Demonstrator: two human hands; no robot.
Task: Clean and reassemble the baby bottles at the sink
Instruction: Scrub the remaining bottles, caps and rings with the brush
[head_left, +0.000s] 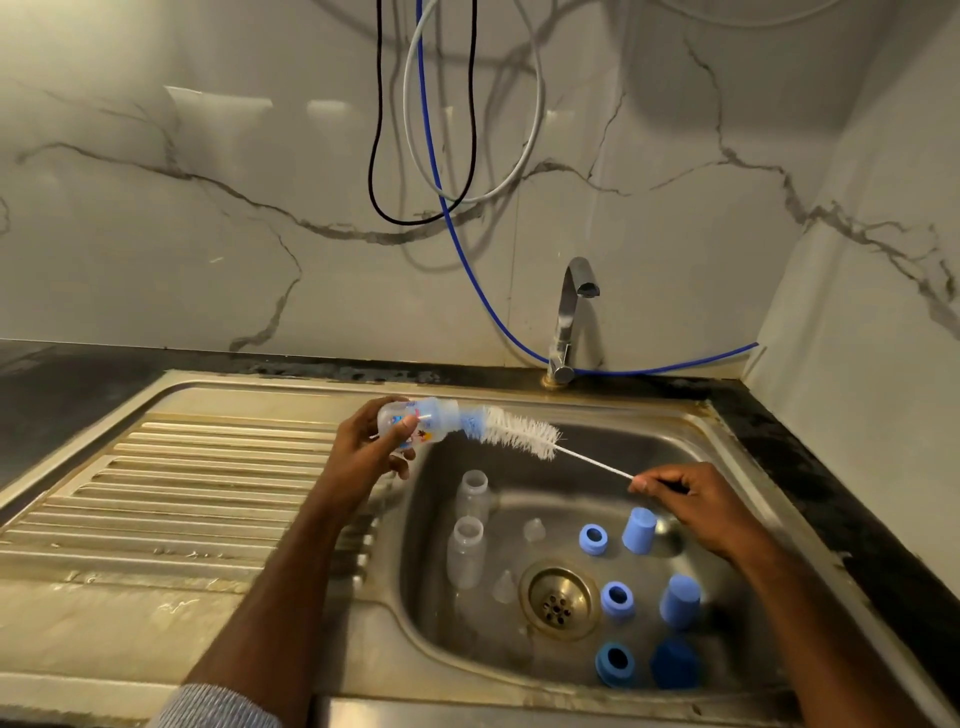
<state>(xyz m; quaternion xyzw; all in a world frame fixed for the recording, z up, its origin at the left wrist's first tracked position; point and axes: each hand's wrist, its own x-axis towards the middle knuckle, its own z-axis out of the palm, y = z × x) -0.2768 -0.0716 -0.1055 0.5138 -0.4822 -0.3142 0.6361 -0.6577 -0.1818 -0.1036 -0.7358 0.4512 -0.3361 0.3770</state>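
Note:
My left hand (371, 449) grips a small clear baby bottle (423, 422) with printed pictures, held sideways above the sink's left rim. A white bottle brush (519, 434) pokes into its mouth, with blue bristles at the neck. My right hand (685, 499) pinches the brush's thin wire handle over the basin. In the steel sink (727, 431) stand two more clear bottles (471, 496) (465, 553). Two clear teats (534, 530) (504, 587), three blue screw rings (593, 539) (617, 600) (615, 664) and three blue caps (639, 529) (679, 603) (674, 665) lie around the drain (558, 603).
A chrome tap (569, 322) rises at the sink's back edge, with no water running. A ribbed steel draining board (171, 499) lies to the left. Black, white and blue cables (441, 171) hang down the marble wall. Dark countertop (831, 478) borders the right side.

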